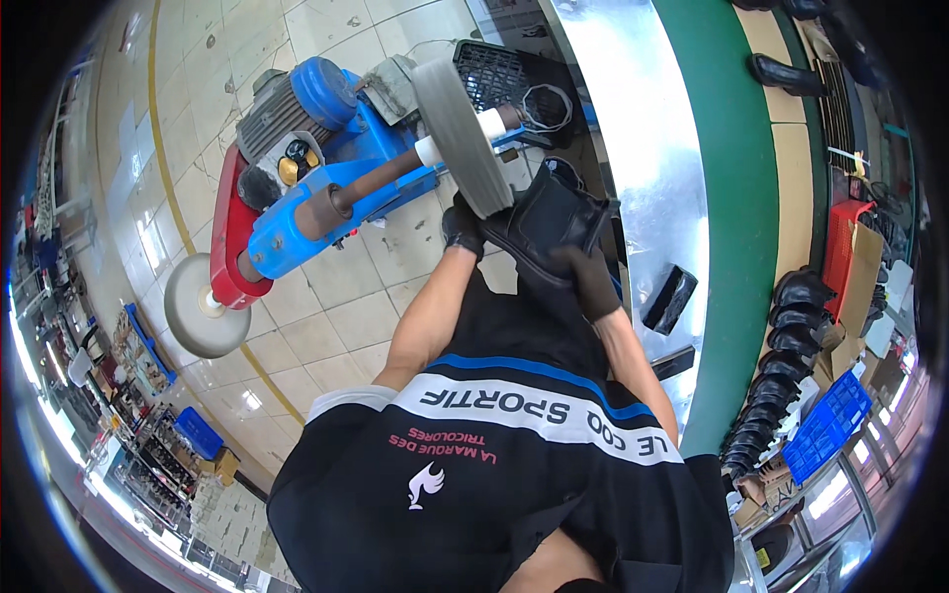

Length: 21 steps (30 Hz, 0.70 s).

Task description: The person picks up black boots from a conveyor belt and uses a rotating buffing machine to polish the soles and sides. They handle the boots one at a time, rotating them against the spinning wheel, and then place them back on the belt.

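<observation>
- The black smooth leather-like ankle boot [544,225] sits between the hands, its left end at the near edge of the thick grey disc-shaped wheel [455,138]; they appear to touch
- The left hand [463,227], in a dark glove, seems to grasp the boot's left end, though its fingers are partly hidden; it is just beside the wheel, so a small slip could bring the glove onto the rim
- The right hand [590,284], in a dark grey glove, grasps the boot's near right side; if that hold loosened, the boot could twist
- Whether the wheel turns I cannot tell; if it does, an edge of the boot could snag and be wrenched away, and pressing too long on one spot could scuff or overheat the upper
- The bare brownish metal shaft [381,178] on the blue-painted machine [287,237] is unguarded along this stretch, so a glove straying left could catch
- The silvery metal-topped bench [638,128] stands close on the right; a wide swing of the right elbow could knock the black rectangular block [670,299] there
</observation>
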Motion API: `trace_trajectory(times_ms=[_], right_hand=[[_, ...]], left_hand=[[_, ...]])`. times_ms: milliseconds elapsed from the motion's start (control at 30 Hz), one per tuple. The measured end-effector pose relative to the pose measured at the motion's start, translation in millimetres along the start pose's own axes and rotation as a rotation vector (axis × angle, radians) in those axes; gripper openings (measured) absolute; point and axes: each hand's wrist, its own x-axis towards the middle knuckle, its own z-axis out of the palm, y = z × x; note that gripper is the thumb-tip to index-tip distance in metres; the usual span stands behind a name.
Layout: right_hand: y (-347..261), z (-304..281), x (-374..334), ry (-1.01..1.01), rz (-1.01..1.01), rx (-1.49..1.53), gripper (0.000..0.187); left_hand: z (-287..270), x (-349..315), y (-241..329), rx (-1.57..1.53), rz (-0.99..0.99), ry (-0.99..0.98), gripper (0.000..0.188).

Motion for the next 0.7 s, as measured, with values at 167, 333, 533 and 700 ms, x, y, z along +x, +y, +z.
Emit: trace_trajectory(times_ms=[167,333,533,700], right_hand=[[-9.5,14.1,40.0,-0.109,0.470,0.559,0.046],[-11.7,11.9,63.9,-0.069,0.587,0.553,0.050],[-5.5,-0.2,45.4,0.046,0.564,0.490,0.046],[8.7,7.0,18.9,0.069,0.339,0.431,0.048]], left_hand=[[37.8,-68.6,61.6,0.214,0.097,0.418,0.027],[51.7,-109.1,91.6,1.130,0.556,0.775,0.030],[133.2,-120.3,112.7,1.886,0.993,0.693,0.027],[195.9,-119.9,115.6,1.875,1.089,0.480,0.016]])
